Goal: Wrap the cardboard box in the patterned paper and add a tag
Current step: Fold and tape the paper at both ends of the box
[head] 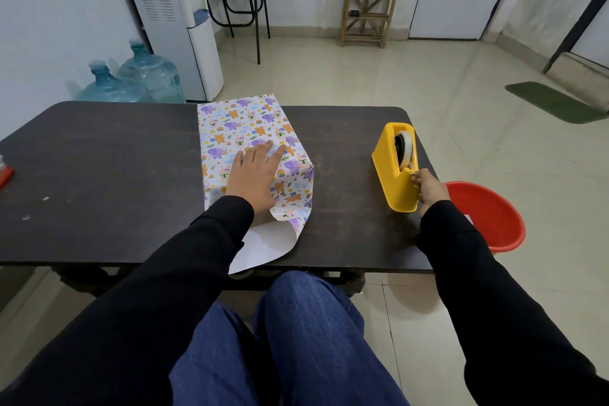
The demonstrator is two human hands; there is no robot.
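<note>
The patterned paper (237,123), white with purple elephants and orange bears, is folded over the box in the middle of the dark table (99,175); the cardboard itself is hidden. Its near end hangs loose, white underside up, past the table's front edge. My left hand (255,171) lies flat on top of the wrapped box, fingers spread, pressing the paper down. My right hand (426,186) pinches the tape end at the cutter of the yellow tape dispenser (393,175), which stands at the table's right side. No tag is in view.
A red and white object (5,175) lies at the table's far left edge. A red basin (491,221) sits on the floor right of the table. Water bottles (131,82) and a dispenser stand behind the table. My knees are under the front edge.
</note>
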